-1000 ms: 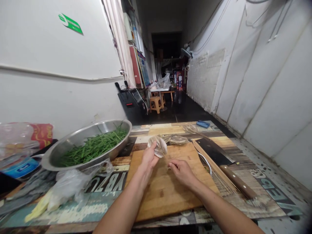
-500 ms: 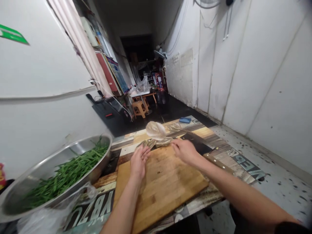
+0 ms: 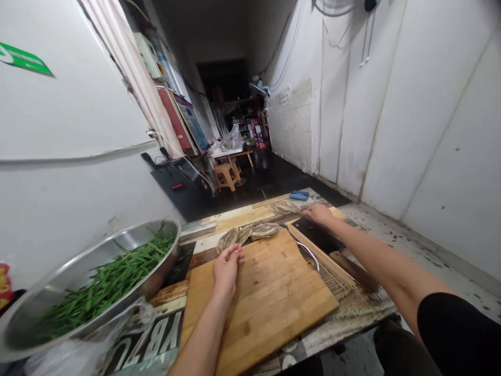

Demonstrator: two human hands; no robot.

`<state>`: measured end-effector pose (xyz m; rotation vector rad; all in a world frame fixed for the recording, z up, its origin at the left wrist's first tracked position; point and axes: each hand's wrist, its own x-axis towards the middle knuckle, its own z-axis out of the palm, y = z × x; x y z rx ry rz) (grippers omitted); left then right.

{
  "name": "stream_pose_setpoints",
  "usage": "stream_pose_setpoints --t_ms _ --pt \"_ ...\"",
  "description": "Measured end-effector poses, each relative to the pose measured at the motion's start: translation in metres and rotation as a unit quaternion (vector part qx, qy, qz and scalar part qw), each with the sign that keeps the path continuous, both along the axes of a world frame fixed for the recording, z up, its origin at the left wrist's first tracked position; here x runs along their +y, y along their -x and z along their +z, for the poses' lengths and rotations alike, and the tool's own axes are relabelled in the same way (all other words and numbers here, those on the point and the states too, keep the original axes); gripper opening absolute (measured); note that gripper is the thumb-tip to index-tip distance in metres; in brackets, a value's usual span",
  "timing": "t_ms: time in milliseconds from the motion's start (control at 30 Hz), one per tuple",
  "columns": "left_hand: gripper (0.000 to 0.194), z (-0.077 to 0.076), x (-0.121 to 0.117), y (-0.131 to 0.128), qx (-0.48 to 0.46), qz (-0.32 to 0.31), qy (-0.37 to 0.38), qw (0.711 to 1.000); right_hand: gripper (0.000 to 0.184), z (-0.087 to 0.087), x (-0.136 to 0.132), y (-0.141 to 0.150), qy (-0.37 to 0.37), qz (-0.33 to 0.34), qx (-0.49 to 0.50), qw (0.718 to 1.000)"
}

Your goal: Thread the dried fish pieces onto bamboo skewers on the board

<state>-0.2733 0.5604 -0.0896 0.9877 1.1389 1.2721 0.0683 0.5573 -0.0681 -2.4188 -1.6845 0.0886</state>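
Note:
My left hand [image 3: 227, 266] rests over the far left part of a wooden cutting board [image 3: 270, 297], its fingers loosely curled and slightly apart with nothing visible in them. Just beyond its fingertips, ruffled, grey-brown folded pieces [image 3: 250, 233] lie in a row along the board's far edge. My right hand [image 3: 319, 213] reaches past the board, fingers pinched at the right end of another pale brown folded piece [image 3: 285, 207]. It seems to grip the skewer of that piece, mostly hidden by the fingers.
Thin bamboo skewers [image 3: 332, 263] lie right of the board, beside a white loop [image 3: 311, 256]. A small blue object [image 3: 299, 195] sits near the table's far edge. On the left stand a steel basin [image 3: 164, 266] of cut green stalks [image 3: 113, 277] and a clear plastic bag [image 3: 74, 350].
My right hand has moved right and away from me, and the pale piece that hung blurred above the board now lies on the far table. My left hand's fingers have curled in.

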Motion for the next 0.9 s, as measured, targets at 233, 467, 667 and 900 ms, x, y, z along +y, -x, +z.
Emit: stream_pose_setpoints --t_ms 233,467,667,900 --pt "0.024 -0.003 0.002 0.002 0.025 0.012 -0.003 1.0 0.038 0.007 -0.012 0.0 0.035 0.002 -0.028 0.999" --pt "0.022 0.0 0.0 -0.001 0.042 0.009 0.013 0.999 0.027 0.028 -0.108 0.047 0.074 0.076 -0.051 0.993" --pt "0.019 -0.005 0.002 0.001 0.035 0.012 0.003 0.999 0.02 0.008 -0.182 0.072 0.048 0.084 -0.16 0.982" --pt "0.016 -0.006 0.002 0.002 0.035 0.011 0.007 0.999 0.024 -0.001 -0.191 0.052 0.073 0.046 -0.103 0.991"
